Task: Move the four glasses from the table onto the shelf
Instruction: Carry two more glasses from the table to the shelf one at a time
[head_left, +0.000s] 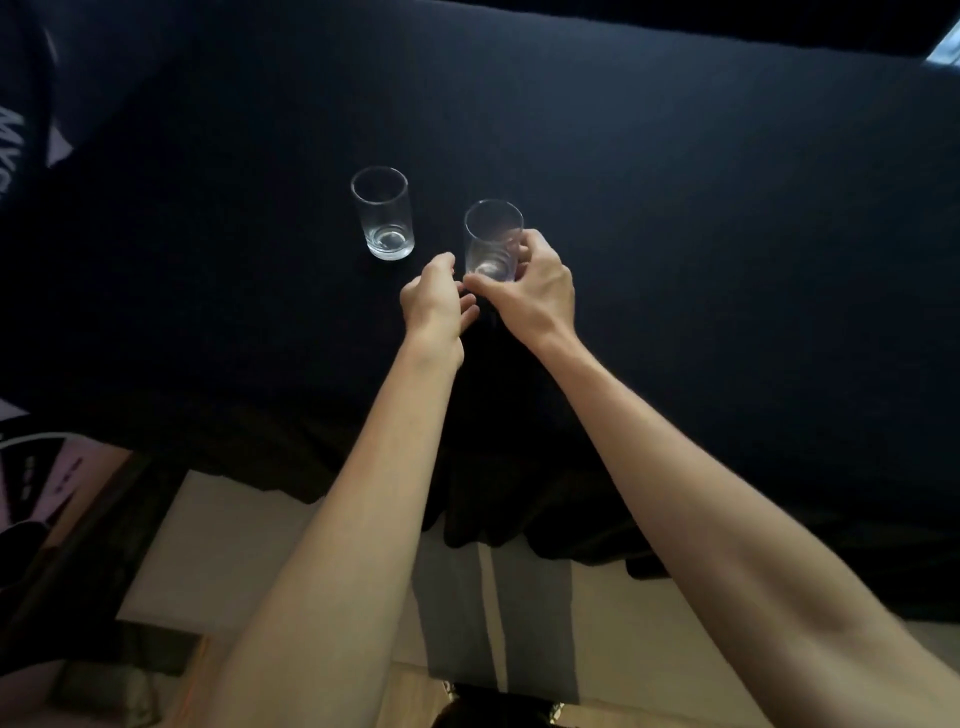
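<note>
Dark cloth covered the table (675, 208) from edge to edge, its hem hanging in folds over a pale floor near the bottom of the view. No shelf showed anywhere in the picture, and only two of the four glasses were in sight; where the others stood could not be told.

At the left, the free glass (383, 213) stood upright on the cloth, empty and clear, with a thick base that caught the light. It was apart from both hands, though near the left one. The left hand (434, 299) hovered just short of it and a little to its right, fingers loosely curled and part open, holding nothing.

Next to that, the right hand (524, 288) was wrapped round the lower half of the held glass (492, 239), thumb on the near side and fingers round the far wall. Whether that glass rested on the cloth or was just lifted could not be made out.

Both were plain straight-sided tumblers, and by the look of them rigid, smooth and breakable. They would likely be light for their size, with most weight in the base, so they should stay upright if carried level. Bare glass can slip, so a full wrap round the middle or lower wall seemed the safer hold, not a pinch at the thin rim. Knocking one against the other, or against a hard shelf edge, looked the chief risk.
</note>
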